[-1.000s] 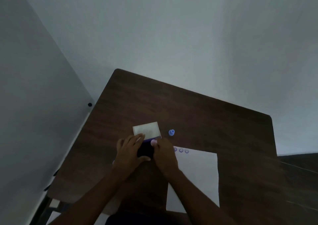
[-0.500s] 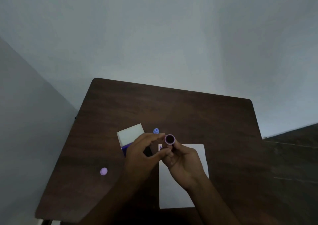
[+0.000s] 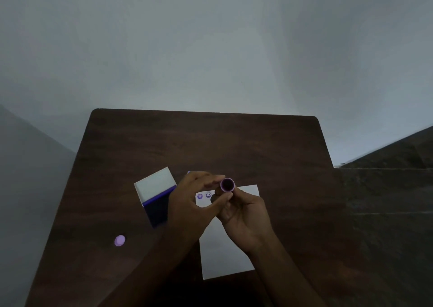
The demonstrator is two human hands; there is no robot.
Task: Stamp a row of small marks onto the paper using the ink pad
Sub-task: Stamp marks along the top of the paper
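Note:
A white sheet of paper [image 3: 225,257] lies on the dark wooden table [image 3: 210,142], with two small purple marks [image 3: 203,195] near its top left corner. My right hand [image 3: 243,215] holds a small purple round stamp [image 3: 227,185] above the paper, its dark face turned up toward me. My left hand [image 3: 192,201] hovers just left of the stamp, fingertips touching or nearly touching its rim. The ink pad [image 3: 156,209] lies open to the left of the paper, its white lid [image 3: 155,186] tipped back.
A loose purple cap [image 3: 120,240] lies on the table at the front left. A small blue piece [image 3: 188,172] peeks out behind my left hand. Plain grey walls stand behind and left of the table; a dark surface borders its right side.
Both hands left the ink pad; my right hand lifted the stamp over the paper and turned its face up. The head view swung, so the table now sits square.

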